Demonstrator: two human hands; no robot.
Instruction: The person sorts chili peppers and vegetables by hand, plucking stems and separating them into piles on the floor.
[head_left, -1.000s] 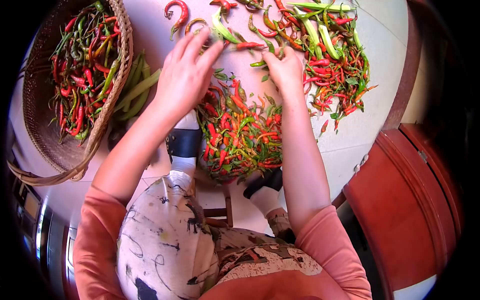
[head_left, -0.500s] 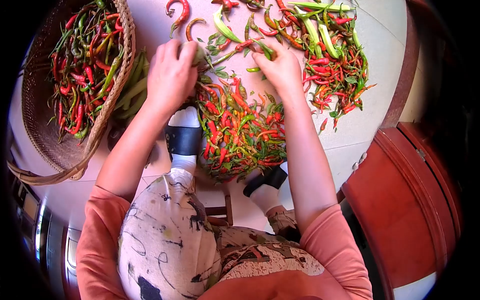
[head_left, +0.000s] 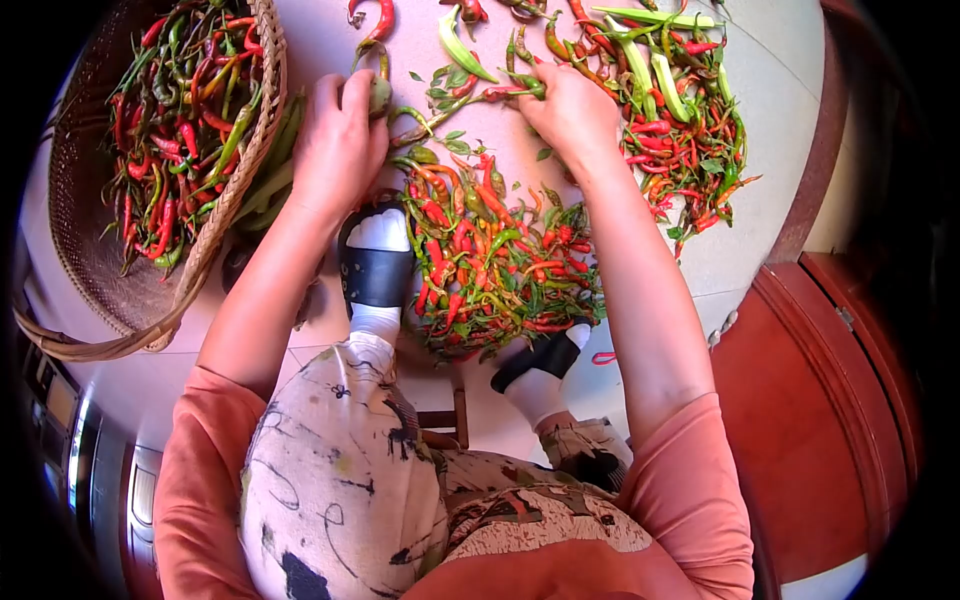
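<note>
My left hand (head_left: 342,135) is closed, fingers curled around a dull green, rounded thing (head_left: 380,97) that is mostly hidden. Close to those fingertips lie a curved chili (head_left: 410,124) and a hooked red chili (head_left: 375,22). Between the thumb and fingers of my right hand (head_left: 572,112) is a green chili pepper (head_left: 526,87). A red chili (head_left: 495,94) lies beside its tip. Below both hands, a heap of red, orange and green chilies (head_left: 500,260) with leaves spreads between my feet.
A woven basket (head_left: 185,285) with chilies stands at left, long green pods (head_left: 265,195) beside it. At upper right is another chili pile (head_left: 690,165) with okra pods (head_left: 670,88). A red wooden cabinet (head_left: 810,400) stands at right. My sandalled foot (head_left: 378,270) borders the middle heap.
My right hand has moved slightly right and up, the green chili still in its fingers. The left hand keeps its curled grip. The whole view has shifted a little.
</note>
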